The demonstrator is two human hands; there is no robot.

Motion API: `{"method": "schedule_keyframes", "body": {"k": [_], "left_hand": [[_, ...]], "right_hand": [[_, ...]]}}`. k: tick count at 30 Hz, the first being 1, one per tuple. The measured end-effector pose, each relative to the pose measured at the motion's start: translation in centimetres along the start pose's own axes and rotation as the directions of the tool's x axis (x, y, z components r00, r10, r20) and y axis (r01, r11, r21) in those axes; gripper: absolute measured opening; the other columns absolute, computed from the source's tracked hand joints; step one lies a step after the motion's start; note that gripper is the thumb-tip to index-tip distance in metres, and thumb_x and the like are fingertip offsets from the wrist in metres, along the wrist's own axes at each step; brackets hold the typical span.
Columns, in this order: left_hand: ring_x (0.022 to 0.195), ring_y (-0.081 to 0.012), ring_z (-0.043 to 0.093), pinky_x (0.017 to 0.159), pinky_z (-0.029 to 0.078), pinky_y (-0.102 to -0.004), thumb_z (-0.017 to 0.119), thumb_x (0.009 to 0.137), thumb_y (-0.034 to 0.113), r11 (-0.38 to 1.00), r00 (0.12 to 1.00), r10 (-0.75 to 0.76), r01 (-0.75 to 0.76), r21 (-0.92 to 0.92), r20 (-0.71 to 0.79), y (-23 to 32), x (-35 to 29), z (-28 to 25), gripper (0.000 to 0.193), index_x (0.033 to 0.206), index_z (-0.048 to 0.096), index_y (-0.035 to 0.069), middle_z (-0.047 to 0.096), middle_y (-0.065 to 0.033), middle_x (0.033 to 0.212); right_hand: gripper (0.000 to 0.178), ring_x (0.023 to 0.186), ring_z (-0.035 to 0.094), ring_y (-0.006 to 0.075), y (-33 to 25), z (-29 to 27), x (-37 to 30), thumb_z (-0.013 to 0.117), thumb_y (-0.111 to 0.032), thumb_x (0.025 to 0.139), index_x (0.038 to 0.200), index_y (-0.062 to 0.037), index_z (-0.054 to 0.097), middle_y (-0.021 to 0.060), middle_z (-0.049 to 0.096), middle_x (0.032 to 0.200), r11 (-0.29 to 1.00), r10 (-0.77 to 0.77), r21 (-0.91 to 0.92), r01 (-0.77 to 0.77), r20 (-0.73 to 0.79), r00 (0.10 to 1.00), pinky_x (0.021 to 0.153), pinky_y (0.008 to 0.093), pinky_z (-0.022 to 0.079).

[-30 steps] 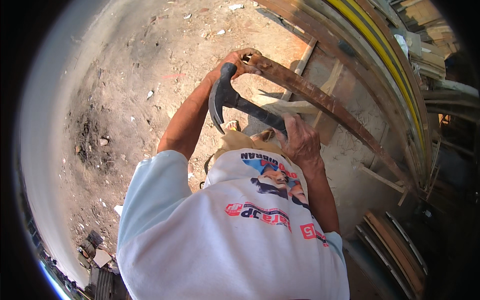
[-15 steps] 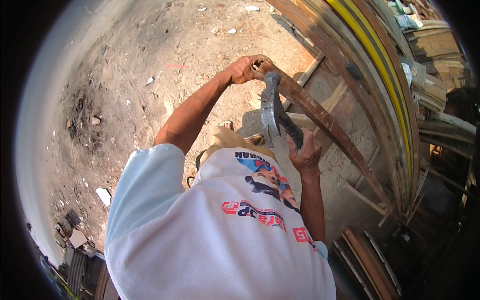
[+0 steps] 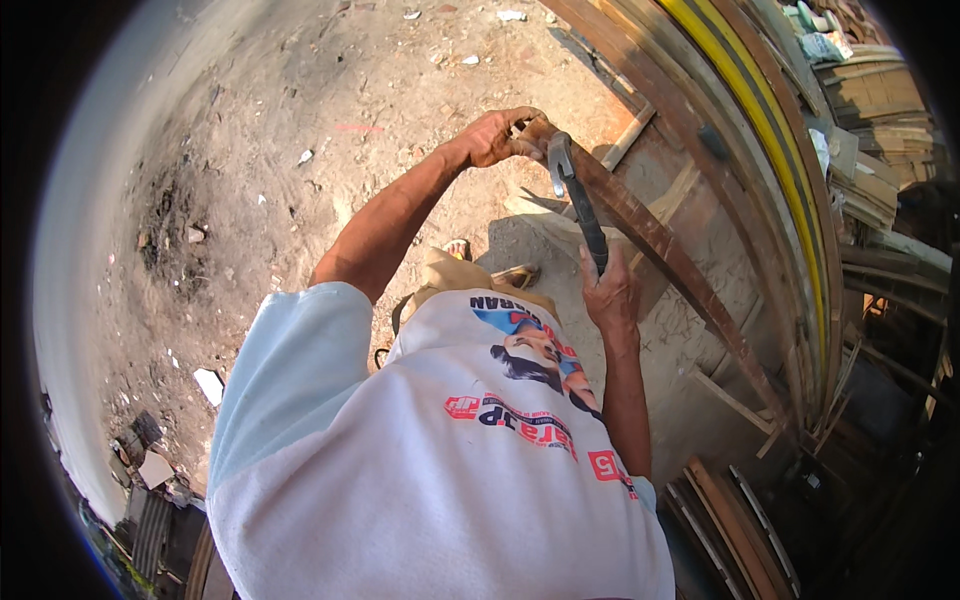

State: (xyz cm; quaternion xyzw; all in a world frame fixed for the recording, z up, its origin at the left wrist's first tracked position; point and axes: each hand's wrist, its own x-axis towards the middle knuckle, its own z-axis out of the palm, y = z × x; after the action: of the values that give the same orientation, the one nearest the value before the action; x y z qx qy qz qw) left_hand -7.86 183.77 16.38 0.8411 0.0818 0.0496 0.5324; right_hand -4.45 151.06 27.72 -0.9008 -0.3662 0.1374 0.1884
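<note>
Left hand (image 3: 497, 137) on the far end of the plank (image 3: 660, 245); hammer (image 3: 578, 200) on top; right hand (image 3: 608, 293) nearer; stacked boards (image 3: 790, 180) to the right.

Black hammer (image 3: 580, 205), rusty-brown plank (image 3: 660, 245), yellow-striped boards (image 3: 770, 140).

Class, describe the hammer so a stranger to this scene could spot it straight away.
Start at the stack of long boards curving down the right side. In front, the left hand steadies a rusty brown plank. The hammer lies against it in the right hand: the only dark metal tool.
</note>
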Motion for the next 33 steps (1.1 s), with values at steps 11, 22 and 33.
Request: {"method": "schedule_keyframes", "body": {"k": [11, 22, 33], "left_hand": [[0.113, -0.0362, 0.069, 0.094, 0.054, -0.0488, 0.083, 0.08, 0.053, 0.994, 0.997, -0.008, 0.016, 0.109, -0.071, -0.7, -0.3, -0.2, 0.077, 0.14, 0.056, 0.012, 0.072, -0.0172, 0.123], [0.121, -0.0381, 0.065, 0.1, 0.054, -0.0511, 0.081, 0.08, 0.058, 0.996, 0.995, 0.015, -0.006, 0.093, -0.094, -0.9, -0.1, 0.8, 0.082, 0.145, 0.054, 0.015, 0.068, -0.0145, 0.132], [0.121, -0.0381, 0.063, 0.102, 0.052, -0.0507, 0.082, 0.082, 0.052, 0.987, 0.998, 0.034, -0.025, 0.161, -0.054, -0.6, 1.0, 0.3, 0.074, 0.14, 0.057, 0.013, 0.068, -0.0178, 0.127]], "right_hand": [[0.044, 0.057, 0.05, 0.0095, -8.9, -8.1, 1.2, 0.058, -0.045, 0.104, 0.097, -0.0014, 0.052, 0.0047, 0.052, 0.071, 0.579, -0.269, 0.493, 0.649, -0.637, 0.723, 0.049, 0.0268, 0.04], [0.048, 0.059, 0.055, 0.0177, -5.3, -7.8, 0.8, 0.054, -0.049, 0.106, 0.094, -0.0024, 0.055, 0.0101, 0.056, 0.074, 0.881, 0.194, 0.46, -0.109, -0.14, 0.971, 0.058, 0.0354, 0.049], [0.04, 0.059, 0.059, 0.031, -0.7, -2.1, 0.5, 0.059, -0.041, 0.105, 0.111, -0.002, 0.053, 0.0146, 0.057, 0.071, 1.0, -0.02, 0.021, 0.02, -0.007, 1.0, 0.063, 0.0464, 0.051]]}}
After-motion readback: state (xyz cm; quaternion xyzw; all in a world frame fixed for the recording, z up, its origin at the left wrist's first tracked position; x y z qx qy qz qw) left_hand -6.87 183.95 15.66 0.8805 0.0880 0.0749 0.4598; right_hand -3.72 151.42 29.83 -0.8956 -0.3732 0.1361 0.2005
